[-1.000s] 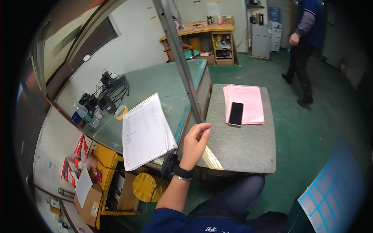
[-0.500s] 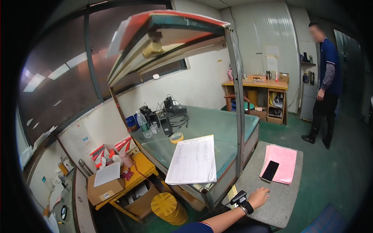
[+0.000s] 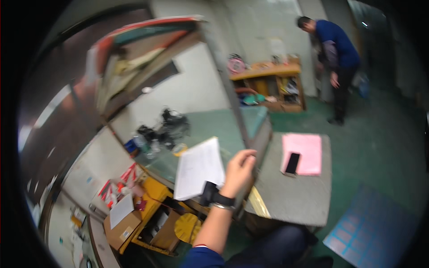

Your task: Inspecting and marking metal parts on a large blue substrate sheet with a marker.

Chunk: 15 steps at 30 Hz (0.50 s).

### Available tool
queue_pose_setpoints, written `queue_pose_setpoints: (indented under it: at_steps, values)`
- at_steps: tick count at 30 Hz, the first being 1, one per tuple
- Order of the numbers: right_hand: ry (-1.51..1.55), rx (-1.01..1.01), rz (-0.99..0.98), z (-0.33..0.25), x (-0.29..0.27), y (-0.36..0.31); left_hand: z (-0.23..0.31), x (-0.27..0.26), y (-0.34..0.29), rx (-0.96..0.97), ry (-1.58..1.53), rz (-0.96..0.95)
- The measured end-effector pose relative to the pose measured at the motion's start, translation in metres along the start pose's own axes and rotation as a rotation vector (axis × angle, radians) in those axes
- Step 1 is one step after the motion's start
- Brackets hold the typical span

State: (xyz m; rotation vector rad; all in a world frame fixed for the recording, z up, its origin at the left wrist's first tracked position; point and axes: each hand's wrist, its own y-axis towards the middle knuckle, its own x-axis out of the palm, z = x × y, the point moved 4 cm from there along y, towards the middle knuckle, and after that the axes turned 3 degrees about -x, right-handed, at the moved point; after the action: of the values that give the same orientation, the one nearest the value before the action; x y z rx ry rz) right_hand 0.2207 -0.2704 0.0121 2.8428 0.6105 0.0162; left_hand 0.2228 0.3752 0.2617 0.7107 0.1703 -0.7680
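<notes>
Green workbench (image 3: pixel 210 125): left hand (image 3: pixel 239 169), fingers curled, grips the upright metal post (image 3: pixel 232 102); white paper sheet (image 3: pixel 199 169) lies just beside it, left.

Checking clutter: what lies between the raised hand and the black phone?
Only bare grey table top between the hand and phone, head view.

I see a dark blue sleeve (image 3: pixel 202 258) pushed back, a black wrist strap (image 3: pixel 222 199) beside a thin metal bracelet (image 3: pixel 216 206) — dark trousers (image 3: pixel 277 248) below.
</notes>
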Motion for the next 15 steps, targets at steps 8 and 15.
queue_pose_setpoints:
  at_steps: [8,15]
  values:
    - [-0.042,0.013,0.068,-0.023,-0.04,-0.008,-0.182,0.151,-0.031,-0.41,0.013,-0.328]
    - [0.187,0.2,0.173,-0.063,-0.082,-0.029,-0.257,0.244,-0.02,-0.398,0.264,-0.098]
